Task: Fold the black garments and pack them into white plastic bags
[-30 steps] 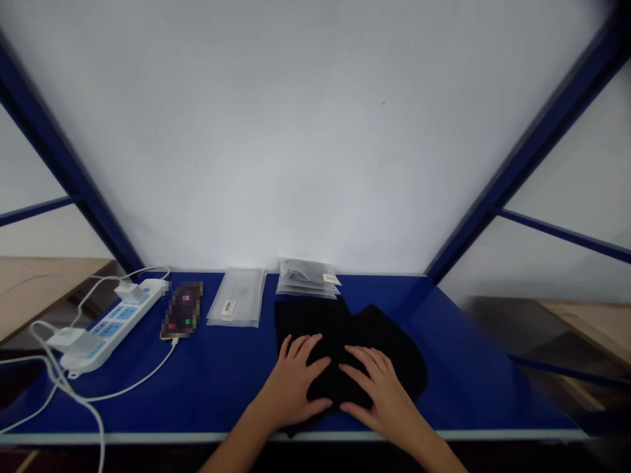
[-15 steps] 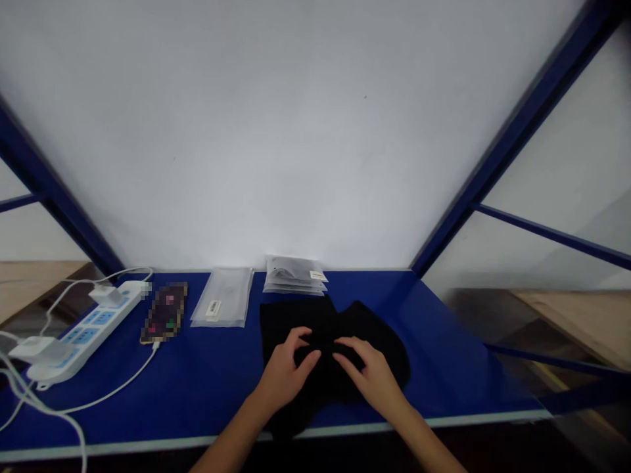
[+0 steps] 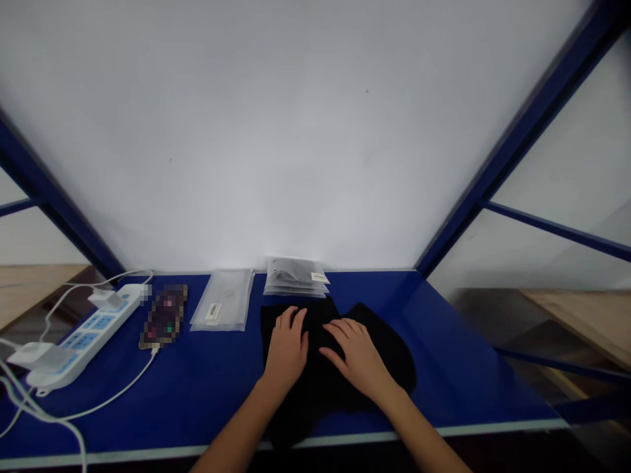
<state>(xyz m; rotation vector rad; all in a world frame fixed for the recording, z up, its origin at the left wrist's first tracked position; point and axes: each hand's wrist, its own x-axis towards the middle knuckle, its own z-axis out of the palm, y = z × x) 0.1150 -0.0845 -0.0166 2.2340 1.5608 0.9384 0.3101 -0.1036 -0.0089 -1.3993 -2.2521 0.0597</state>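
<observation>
A black piece of cloth [image 3: 315, 387], which looks like a garment, lies on the blue table and hangs a little over its front edge. On its left part rests my left hand [image 3: 288, 345], palm down, with the thumb apart from the fingers. My right hand [image 3: 353, 351] lies on the middle of the cloth, fingers stretched forward and thumb spread to the left. Both hands touch the fabric without gripping it. Just behind the cloth is a stack of filled clear plastic bags [image 3: 296, 279] with a white label.
Flat translucent bags [image 3: 229, 295] with a barcode label lie left of the stack. Farther left are a blurred phone [image 3: 165, 315] on a charging cable and a white power strip [image 3: 93, 332] with plugs. Blue frame bars [image 3: 513, 144] and a pale wall bound the table.
My hands were pinching at the middle of the cloth. Now the fingers are stretched out flat on it, and the left hand has moved forward and left.
</observation>
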